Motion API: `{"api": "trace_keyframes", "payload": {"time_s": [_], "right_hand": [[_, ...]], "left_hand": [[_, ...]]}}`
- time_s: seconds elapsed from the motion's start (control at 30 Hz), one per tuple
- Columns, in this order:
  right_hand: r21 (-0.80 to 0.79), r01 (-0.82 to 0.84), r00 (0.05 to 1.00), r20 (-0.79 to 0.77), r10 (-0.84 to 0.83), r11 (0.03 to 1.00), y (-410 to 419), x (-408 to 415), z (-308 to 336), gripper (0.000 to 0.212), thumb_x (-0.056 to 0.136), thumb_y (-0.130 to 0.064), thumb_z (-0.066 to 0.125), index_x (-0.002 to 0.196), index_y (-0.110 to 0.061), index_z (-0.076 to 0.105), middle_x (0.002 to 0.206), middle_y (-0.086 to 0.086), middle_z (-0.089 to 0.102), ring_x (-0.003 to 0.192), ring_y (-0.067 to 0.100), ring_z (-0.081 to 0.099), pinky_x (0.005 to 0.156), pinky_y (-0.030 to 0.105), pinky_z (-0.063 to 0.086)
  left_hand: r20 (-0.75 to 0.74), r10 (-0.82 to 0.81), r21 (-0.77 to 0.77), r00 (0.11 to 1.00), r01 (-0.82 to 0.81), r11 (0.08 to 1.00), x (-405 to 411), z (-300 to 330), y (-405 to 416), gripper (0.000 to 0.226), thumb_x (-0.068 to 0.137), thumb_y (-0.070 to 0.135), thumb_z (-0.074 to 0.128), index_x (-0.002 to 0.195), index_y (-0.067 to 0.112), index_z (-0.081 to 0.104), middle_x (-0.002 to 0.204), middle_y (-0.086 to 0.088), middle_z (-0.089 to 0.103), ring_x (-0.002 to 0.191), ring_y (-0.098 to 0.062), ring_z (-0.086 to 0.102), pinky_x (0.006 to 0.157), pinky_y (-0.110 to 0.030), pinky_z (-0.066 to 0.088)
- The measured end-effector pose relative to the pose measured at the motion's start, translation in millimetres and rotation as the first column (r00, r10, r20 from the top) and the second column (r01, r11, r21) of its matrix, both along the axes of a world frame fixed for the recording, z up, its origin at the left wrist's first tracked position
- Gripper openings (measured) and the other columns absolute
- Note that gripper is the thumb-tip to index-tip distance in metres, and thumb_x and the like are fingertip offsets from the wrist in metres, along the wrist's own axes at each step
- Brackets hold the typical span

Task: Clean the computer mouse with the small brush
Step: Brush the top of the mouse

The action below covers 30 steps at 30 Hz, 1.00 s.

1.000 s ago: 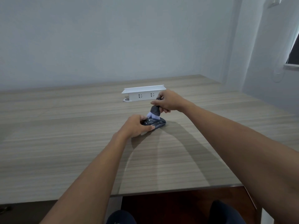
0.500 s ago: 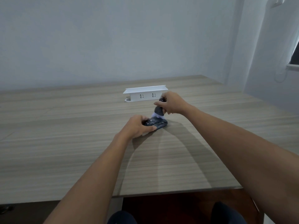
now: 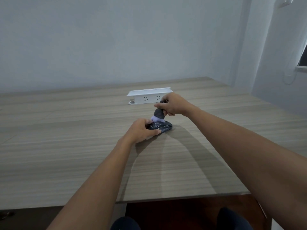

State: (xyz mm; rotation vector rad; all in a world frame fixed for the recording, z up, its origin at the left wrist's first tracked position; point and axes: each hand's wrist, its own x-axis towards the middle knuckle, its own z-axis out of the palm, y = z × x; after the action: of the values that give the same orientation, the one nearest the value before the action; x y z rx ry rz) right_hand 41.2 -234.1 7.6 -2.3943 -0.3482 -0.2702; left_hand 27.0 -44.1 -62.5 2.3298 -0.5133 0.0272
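A dark computer mouse [image 3: 163, 126] lies on the wooden table [image 3: 66, 146] near its middle. My left hand [image 3: 141, 130] grips the mouse's near left side and holds it down. My right hand [image 3: 172, 104] is closed around the dark handle of a small brush [image 3: 159, 115], held upright above the mouse. Its pale bristles touch the top of the mouse near my left fingers. Most of the brush handle is hidden inside my right fist.
A white power strip box [image 3: 149, 96] with sockets stands just behind my right hand. The table's front edge [image 3: 182, 197] runs close to my knees. A wall lies behind the table, and a window sill [image 3: 300, 68] shows at the far right.
The brush has shifted slightly left across the top of the mouse, toward my left fingers. My left hand keeps the same hold on the mouse.
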Motion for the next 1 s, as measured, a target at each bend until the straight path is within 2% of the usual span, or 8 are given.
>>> {"api": "trace_keyframes", "payload": {"time_s": [0.07, 0.13, 0.33, 0.53, 0.73, 0.8, 0.9, 1.0], "right_hand": [[0.012, -0.011, 1.000, -0.010, 0.011, 1.000, 3.8, -0.2, 1.7, 0.031, 0.094, -0.026, 0.067, 0.067, -0.014, 0.058, 0.052, 0.002, 0.063, 0.031, 0.007, 0.047, 0.036, 0.018, 0.039], [-0.019, 0.024, 1.000, -0.009, -0.024, 1.000, 2.3, 0.3, 2.7, 0.033, 0.094, -0.024, 0.066, 0.065, -0.012, 0.058, 0.052, 0.003, 0.063, 0.029, 0.006, 0.046, 0.036, 0.017, 0.039], [-0.266, 0.173, 0.985, 0.057, -0.163, 0.948, -16.4, 0.2, -4.7, 0.040, 0.095, -0.019, 0.061, 0.056, -0.007, 0.059, 0.056, 0.010, 0.067, 0.033, 0.011, 0.051, 0.037, 0.017, 0.040], [-0.110, 0.121, 0.992, 0.031, -0.119, 0.986, -12.3, -6.5, -5.5, 0.033, 0.092, -0.019, 0.063, 0.063, -0.005, 0.060, 0.051, 0.005, 0.064, 0.026, 0.004, 0.046, 0.039, 0.020, 0.041], [0.123, 0.039, 0.999, -0.029, -0.035, 0.992, -24.2, -14.5, -9.6, 0.033, 0.093, -0.021, 0.065, 0.074, 0.006, 0.067, 0.054, 0.009, 0.065, 0.033, 0.014, 0.046, 0.035, 0.019, 0.038], [0.071, 0.082, 0.997, -0.014, -0.081, 0.994, -31.9, -15.0, -13.4, 0.033, 0.092, -0.017, 0.063, 0.074, 0.010, 0.068, 0.054, 0.010, 0.065, 0.031, 0.015, 0.046, 0.035, 0.019, 0.038], [-0.037, 0.153, 0.988, -0.003, -0.153, 0.988, -36.0, -15.1, -19.0, 0.030, 0.092, -0.014, 0.060, 0.068, 0.003, 0.068, 0.049, 0.006, 0.064, 0.028, 0.011, 0.047, 0.034, 0.018, 0.039], [-0.002, 0.129, 0.992, 0.009, -0.129, 0.992, -29.6, -16.0, -15.5, 0.029, 0.092, -0.014, 0.060, 0.068, 0.001, 0.067, 0.047, 0.004, 0.063, 0.027, 0.010, 0.047, 0.035, 0.020, 0.040]], "left_hand": [[0.005, 0.009, 0.000, 1.000, -0.009, 1.000, -1.3, -0.4, -0.9, 0.036, 0.081, 0.041, 0.077, 0.110, 0.021, 0.074, 0.095, 0.002, 0.075, 0.087, -0.013, 0.069, 0.073, -0.027, 0.052], [0.005, 0.008, -0.014, 1.000, -0.008, 1.000, -1.6, -0.9, -1.4, 0.038, 0.080, 0.041, 0.077, 0.112, 0.021, 0.074, 0.095, 0.003, 0.076, 0.088, -0.014, 0.070, 0.075, -0.028, 0.054], [0.008, 0.014, -0.008, 1.000, -0.014, 1.000, 0.5, -3.0, -0.6, 0.040, 0.078, 0.043, 0.077, 0.112, 0.022, 0.075, 0.092, 0.004, 0.077, 0.087, -0.013, 0.071, 0.080, -0.030, 0.055], [0.003, 0.013, -0.009, 1.000, -0.013, 1.000, 0.6, -2.5, -0.9, 0.039, 0.078, 0.043, 0.077, 0.111, 0.022, 0.075, 0.094, 0.002, 0.077, 0.090, -0.016, 0.072, 0.086, -0.037, 0.057], [0.015, 0.034, -0.001, 0.999, -0.034, 0.999, 0.2, -2.0, -2.4, 0.041, 0.078, 0.041, 0.079, 0.113, 0.018, 0.074, 0.100, -0.001, 0.077, 0.095, -0.018, 0.071, 0.091, -0.038, 0.056], [0.017, 0.041, -0.002, 0.999, -0.041, 0.999, 0.2, -1.7, -3.2, 0.042, 0.078, 0.041, 0.079, 0.113, 0.018, 0.074, 0.101, -0.001, 0.077, 0.095, -0.017, 0.070, 0.091, -0.036, 0.056], [0.026, 0.037, 0.001, 0.999, -0.037, 0.999, -0.2, -1.8, -4.0, 0.042, 0.079, 0.041, 0.079, 0.113, 0.017, 0.074, 0.099, 0.000, 0.077, 0.094, -0.017, 0.071, 0.088, -0.034, 0.056], [0.026, 0.039, 0.009, 0.999, -0.039, 0.999, -0.6, -1.8, -4.4, 0.040, 0.079, 0.041, 0.078, 0.111, 0.018, 0.075, 0.096, 0.000, 0.077, 0.091, -0.017, 0.071, 0.084, -0.034, 0.055]]}}
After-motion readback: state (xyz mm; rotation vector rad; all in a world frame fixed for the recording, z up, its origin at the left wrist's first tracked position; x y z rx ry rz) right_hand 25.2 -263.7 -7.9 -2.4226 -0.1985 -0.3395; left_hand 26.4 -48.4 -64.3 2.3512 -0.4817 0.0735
